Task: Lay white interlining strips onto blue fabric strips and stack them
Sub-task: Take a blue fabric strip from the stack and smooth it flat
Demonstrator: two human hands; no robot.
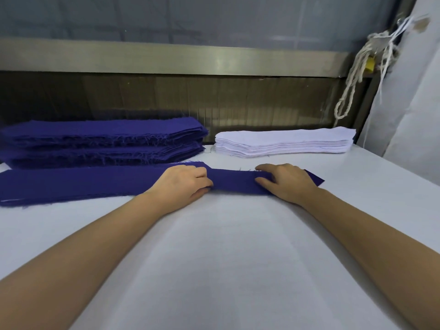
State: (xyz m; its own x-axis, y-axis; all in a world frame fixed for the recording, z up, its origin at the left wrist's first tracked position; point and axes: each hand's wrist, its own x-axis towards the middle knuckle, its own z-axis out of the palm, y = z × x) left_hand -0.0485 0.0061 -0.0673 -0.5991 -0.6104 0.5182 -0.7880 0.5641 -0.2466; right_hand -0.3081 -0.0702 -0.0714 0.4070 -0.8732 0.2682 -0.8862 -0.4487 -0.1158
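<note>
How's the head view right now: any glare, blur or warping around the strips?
Head view: wide-angle warp bows the metal rail, which carries a glare patch; light is soft and even, faint shadows under the left hand and right hand; the blue strip and white stack are sharp.

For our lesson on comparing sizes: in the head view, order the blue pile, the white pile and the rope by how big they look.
1. the blue pile
2. the white pile
3. the rope, plainly smallest
</note>
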